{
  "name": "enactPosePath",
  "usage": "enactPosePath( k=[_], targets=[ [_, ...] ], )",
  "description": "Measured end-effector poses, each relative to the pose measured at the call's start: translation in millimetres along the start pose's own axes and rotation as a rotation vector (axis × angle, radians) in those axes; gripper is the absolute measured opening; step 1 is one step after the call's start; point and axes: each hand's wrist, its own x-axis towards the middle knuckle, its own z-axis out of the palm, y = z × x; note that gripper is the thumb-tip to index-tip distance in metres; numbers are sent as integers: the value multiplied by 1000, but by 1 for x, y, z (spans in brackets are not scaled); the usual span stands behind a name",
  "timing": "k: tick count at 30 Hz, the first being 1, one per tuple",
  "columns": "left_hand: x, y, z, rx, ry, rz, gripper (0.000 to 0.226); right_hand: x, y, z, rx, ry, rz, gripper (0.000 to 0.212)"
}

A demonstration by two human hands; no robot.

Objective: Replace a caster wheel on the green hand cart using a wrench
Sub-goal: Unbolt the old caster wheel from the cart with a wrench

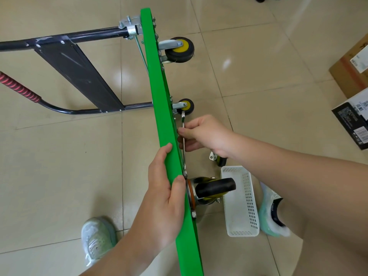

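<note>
The green hand cart (159,96) stands on its side, seen edge-on, its wheels pointing right. My left hand (165,196) grips the deck's edge near me. My right hand (203,134) holds a silver wrench (183,124) against the underside, one end up by the small yellow-hubbed caster (186,106), the other end down by the near black swivel caster (213,189). A larger yellow-hubbed wheel (180,49) sits at the far end. A loose caster (219,159) lies on the floor, partly hidden by my right wrist.
A white plastic basket (241,202) sits on the tiled floor right of the cart. The cart's black folding handle (75,64) lies flat to the left. Cardboard and black boxes (352,92) stand at the right edge. My feet flank the cart.
</note>
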Motion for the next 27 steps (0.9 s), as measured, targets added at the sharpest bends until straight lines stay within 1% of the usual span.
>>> enactPosePath(
  k=[3, 5, 8, 13, 17, 22, 27],
  targets=[
    [0, 0, 0, 0, 7, 2, 58, 1, 2, 5, -27, -35, 44, 26],
    [1, 0, 0, 2, 14, 2, 58, -2, 3, 6, -9, -22, 20, 23],
    [1, 0, 0, 3, 17, 2, 58, -14, 5, 5, 37, -10, -95, 9],
    [1, -1, 0, -12, 20, -5, 61, -64, 23, 7, 108, -20, -335, 29],
    [1, 1, 0, -14, 22, -13, 62, -94, 39, 9, 195, 19, -444, 28],
    [-1, 5, 0, -30, 19, -23, 64, -94, 36, 6, 173, 93, -478, 29],
    [-1, 6, -1, -29, 17, -22, 65, -82, 12, -7, 159, 123, -518, 20]
  ],
)
